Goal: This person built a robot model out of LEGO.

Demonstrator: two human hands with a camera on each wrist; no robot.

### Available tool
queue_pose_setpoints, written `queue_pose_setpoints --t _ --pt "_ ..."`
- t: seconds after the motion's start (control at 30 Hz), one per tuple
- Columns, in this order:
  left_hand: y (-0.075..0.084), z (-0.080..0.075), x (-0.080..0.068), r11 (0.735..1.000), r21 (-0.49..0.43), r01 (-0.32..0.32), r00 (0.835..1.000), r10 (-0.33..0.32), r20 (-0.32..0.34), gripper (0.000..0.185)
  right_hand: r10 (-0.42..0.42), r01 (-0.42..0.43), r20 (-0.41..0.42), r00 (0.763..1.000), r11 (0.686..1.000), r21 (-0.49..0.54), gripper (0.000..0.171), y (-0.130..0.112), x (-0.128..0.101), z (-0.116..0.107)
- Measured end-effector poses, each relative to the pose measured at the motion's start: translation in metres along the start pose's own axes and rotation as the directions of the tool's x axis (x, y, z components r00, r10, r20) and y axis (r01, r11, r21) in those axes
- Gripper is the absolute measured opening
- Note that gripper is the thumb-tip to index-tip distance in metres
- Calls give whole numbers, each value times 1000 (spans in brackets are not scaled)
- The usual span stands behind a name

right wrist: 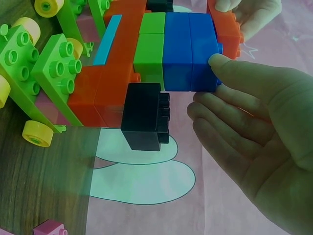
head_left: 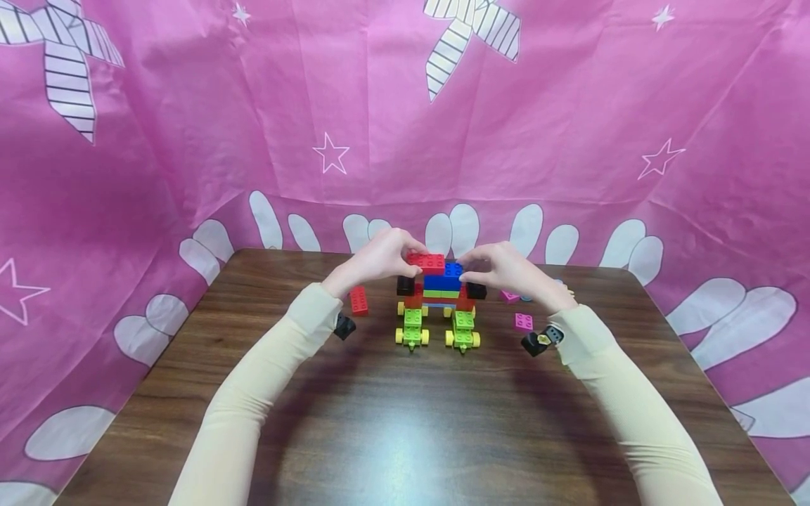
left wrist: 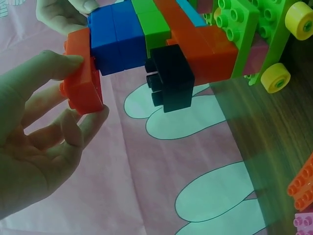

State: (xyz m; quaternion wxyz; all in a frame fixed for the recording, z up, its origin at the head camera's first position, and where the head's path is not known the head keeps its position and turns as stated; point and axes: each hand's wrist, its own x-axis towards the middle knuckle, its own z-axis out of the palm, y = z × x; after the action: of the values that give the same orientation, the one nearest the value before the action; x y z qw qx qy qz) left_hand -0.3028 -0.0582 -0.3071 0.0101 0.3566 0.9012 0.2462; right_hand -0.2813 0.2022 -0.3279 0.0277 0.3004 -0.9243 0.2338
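We pinch a red brick (head_left: 427, 263) on top of the tower (head_left: 439, 299) with our left hand (head_left: 378, 258); our right hand (head_left: 506, 270), fingers loosely curled, touches the tower's blue top.

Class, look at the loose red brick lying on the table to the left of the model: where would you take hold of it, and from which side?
Probably from above, pinching the red brick's two long smooth sides. It lies flat, studs up, apart from the block model and the left hand, so its sides look free for a grip.

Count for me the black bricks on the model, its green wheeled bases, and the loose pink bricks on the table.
Black bricks: 2
Green wheeled bases: 2
Loose pink bricks: 2
Total: 6
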Motion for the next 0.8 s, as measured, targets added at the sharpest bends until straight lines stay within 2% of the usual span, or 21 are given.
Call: queue_pose_setpoints --t 0.3,0.53,0.8 --pt "5 -3 1 1000 8 12 999 -12 44 35 -9 9 -1 1000 1000 -1 33 0 -1 0" --pt "2 -2 -2 1000 -6 0 1000 0 29 34 -50 50 -12 999 999 -6 35 -4 1 0" --pt "3 -2 -2 1000 -25 -8 1000 9 16 33 -102 106 -75 992 993 54 34 -14 12 2"
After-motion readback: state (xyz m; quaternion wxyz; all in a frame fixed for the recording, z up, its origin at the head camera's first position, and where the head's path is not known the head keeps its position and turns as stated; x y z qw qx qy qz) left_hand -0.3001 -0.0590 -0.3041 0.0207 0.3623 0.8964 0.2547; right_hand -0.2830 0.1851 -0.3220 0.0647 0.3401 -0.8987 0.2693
